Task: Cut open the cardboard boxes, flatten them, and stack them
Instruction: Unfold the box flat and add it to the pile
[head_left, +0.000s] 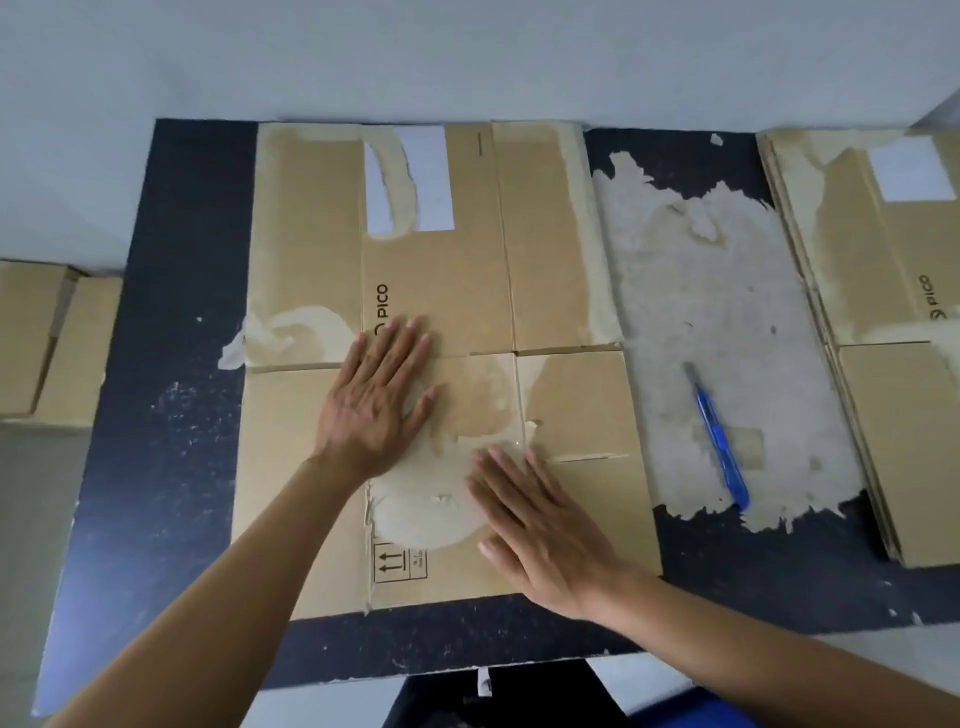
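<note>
A flattened brown cardboard box (441, 270) printed PICO lies spread across the middle of the dark table (171, 441). My left hand (376, 395) presses flat on it near its centre, fingers straight and spread. My right hand (540, 525) lies flat on the box's near part, fingers straight and pointing up-left. A blue utility knife (719, 441) lies on the table to the right of the box, apart from both hands. A stack of flattened boxes (893, 364) sits at the table's right edge.
Pale torn paper residue (727, 312) covers the table surface between the box and the stack. More brown cardboard boxes (47, 343) stand off the table's left side. A light wall runs behind the table.
</note>
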